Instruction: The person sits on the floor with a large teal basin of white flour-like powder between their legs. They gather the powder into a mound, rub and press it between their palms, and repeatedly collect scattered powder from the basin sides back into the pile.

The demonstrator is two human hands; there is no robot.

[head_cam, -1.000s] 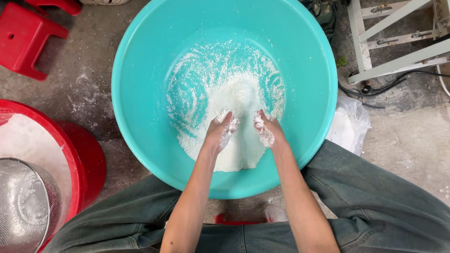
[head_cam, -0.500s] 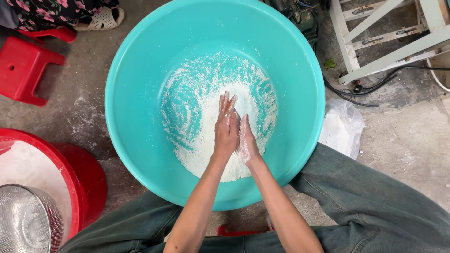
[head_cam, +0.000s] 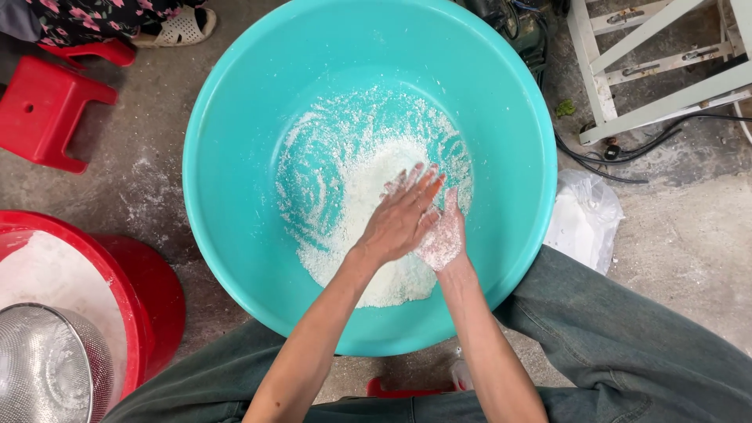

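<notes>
**Hands rubbing flour over the teal basin**

Fingers [head_cam: 419, 184] lie flat and extended, gripping nothing — the left hand [head_cam: 399, 219] presses across the powder-caked right hand [head_cam: 442, 239]. Below, white flour [head_cam: 368, 235] sits crumbly in the teal basin [head_cam: 227, 196] — apparently loose, not yet a single mass.

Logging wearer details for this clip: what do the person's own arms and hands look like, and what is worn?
Both forearms are bare, with no sleeves, gloves, watch or rings in view. The left hand carries a light dusting of white powder on its fingers; the right hand is thickly coated in it. Loose grey-green trousers cover the legs.
</notes>
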